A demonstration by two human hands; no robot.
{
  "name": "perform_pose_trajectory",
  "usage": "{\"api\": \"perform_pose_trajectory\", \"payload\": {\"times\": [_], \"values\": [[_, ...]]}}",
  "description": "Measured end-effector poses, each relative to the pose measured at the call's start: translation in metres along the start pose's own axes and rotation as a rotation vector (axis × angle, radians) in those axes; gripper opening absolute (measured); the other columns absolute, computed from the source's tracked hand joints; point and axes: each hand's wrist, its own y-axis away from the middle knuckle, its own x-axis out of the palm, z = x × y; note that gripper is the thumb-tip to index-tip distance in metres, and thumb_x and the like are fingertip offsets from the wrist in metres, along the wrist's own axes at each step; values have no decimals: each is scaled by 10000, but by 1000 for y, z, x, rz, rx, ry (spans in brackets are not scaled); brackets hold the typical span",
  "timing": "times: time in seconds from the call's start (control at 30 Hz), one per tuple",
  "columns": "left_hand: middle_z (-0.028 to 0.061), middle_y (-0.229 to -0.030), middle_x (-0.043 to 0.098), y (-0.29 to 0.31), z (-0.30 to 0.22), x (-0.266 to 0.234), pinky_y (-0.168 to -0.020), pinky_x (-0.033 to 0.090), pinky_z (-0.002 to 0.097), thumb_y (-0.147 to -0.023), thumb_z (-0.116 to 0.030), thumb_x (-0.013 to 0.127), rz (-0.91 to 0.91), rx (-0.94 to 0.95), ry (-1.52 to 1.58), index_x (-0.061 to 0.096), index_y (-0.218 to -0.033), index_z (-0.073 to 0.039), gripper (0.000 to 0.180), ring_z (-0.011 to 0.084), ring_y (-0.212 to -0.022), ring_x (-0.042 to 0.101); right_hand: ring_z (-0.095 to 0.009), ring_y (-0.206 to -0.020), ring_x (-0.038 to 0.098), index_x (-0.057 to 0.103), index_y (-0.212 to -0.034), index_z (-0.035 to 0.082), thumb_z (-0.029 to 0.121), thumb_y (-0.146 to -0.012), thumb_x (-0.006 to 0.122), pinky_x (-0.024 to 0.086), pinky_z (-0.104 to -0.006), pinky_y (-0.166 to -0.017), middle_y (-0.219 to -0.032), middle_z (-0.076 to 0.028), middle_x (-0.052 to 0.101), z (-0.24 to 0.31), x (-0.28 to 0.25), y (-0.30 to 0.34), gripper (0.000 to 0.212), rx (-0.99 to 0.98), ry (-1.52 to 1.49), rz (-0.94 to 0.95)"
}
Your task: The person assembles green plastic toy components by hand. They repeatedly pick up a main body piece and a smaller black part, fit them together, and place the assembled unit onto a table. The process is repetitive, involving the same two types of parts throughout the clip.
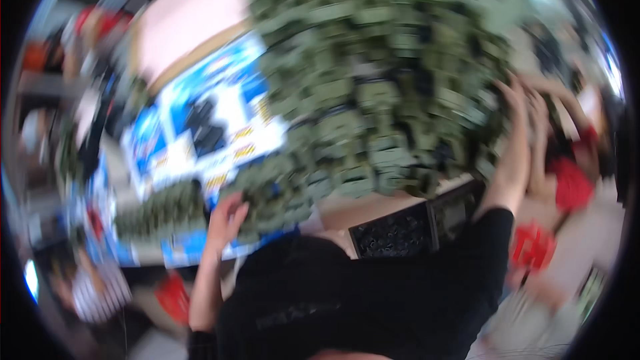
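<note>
Green fabric pieces [373,93], massed in rows between the hands. Left hand [229,217]: fingers parted, beside the near edge. Right hand [516,101]: far-right edge, grip unclear through blur. Risk: crowding co-worker's hand [539,117] could drag rows askew.

No readable text — blurred lettering [300,315] on shirt [393,293]

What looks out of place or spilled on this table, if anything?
Nothing clearly spilled or damaged, though blur hides detail. Mildly odd: some black items on the blue and white sheet, apart from the massed green pieces.
</note>
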Motion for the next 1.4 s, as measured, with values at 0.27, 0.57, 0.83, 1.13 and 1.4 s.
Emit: {"api": "perform_pose_trajectory", "payload": {"times": [0.27,0.57,0.83,1.13,1.4], "values": [[164,-944,597,-19,76,-65,-817,443,421,-771,-178,678,-551,78,-443,618,-991,-25,275,353,-939,554,-261,-1249,437,430,-1347,34,217,-843,624,330,-372,-1027,-1345,-137,477,-79,-27,-39,570,-463,-88,54],[168,-1038,609,-66,104,-124,-841,466,431,-671,-610,684,-317,-478,-813,588,-1067,-8,727,327,-990,582,-170,-1009,588,600,-1163,22,140,-914,573,442,-280,-868,-1104,-90,640,220,27,177,277,-422,-154,-349],[110,-901,604,-45,131,-54,-736,429,426,-614,-522,779,-551,-260,-734,477,-989,-54,671,280,-883,592,-197,-839,629,650,-1039,28,112,-821,648,493,-281,-722,-1039,-118,640,448,253,327,233,-492,-331,474],[170,-1007,635,-56,158,-47,-808,394,432,-616,-502,786,-486,-263,-558,523,-1067,-10,717,293,-967,584,-311,-965,616,599,-1182,107,273,-734,717,483,-373,-858,-1128,-176,603,492,470,249,492,-367,-163,490],[217,-1008,631,-38,145,-77,-862,451,457,-647,-491,763,-363,-191,-177,525,-1092,32,727,367,-1002,594,-340,-1052,540,691,-943,86,370,-651,773,442,-392,-905,-1068,-183,583,496,504,251,416,-444,39,427]]}}
